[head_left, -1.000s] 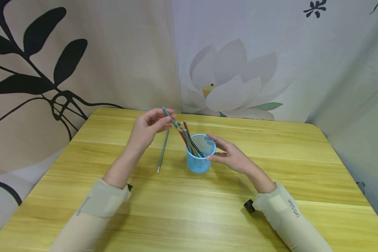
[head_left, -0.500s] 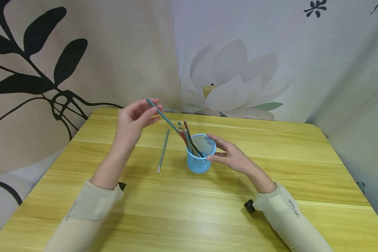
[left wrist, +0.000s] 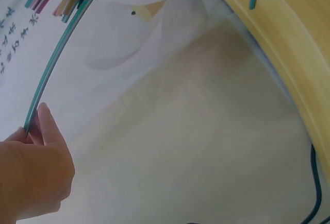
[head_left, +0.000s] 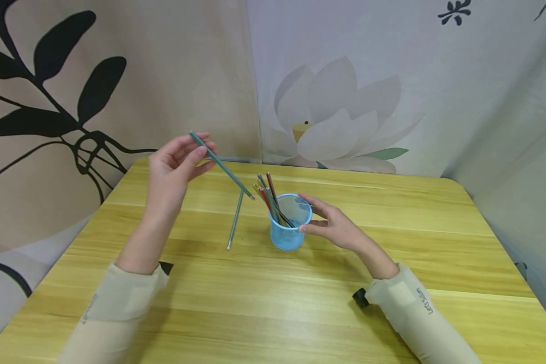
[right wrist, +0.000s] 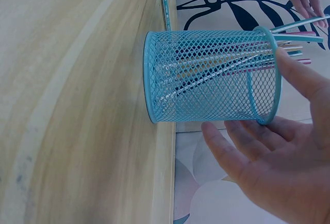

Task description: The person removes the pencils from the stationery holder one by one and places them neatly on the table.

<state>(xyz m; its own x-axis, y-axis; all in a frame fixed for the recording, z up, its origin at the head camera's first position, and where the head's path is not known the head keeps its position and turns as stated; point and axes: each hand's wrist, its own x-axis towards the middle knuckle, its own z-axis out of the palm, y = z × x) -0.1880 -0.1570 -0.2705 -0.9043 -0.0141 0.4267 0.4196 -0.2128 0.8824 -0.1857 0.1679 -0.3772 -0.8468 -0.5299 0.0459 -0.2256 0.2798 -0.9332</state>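
Observation:
My left hand point(head_left: 170, 167) pinches a green pencil point(head_left: 227, 172) near its upper end. That pencil slants down to the right, its eraser end in the air just left of the blue mesh pencil cup point(head_left: 287, 238). My right hand point(head_left: 338, 227) holds the cup at its rim, thumb at the near side and fingers at the far side; the right wrist view shows this hand point(right wrist: 289, 157) around the mesh. The cup stands upright on the table. Several pencils point(head_left: 270, 203) in it lean left. Another green pencil point(head_left: 234, 221) lies on the table left of the cup.
The wooden table point(head_left: 273, 313) ends at a back edge close behind my left hand. Printed curtains point(head_left: 200, 76) hang behind it and on the right side. A black wrist device point(head_left: 360, 298) sits under my right cuff.
My left hand has moved left and slightly up, drawing the green pencil out of the cup. My right hand and the cup have stayed in place.

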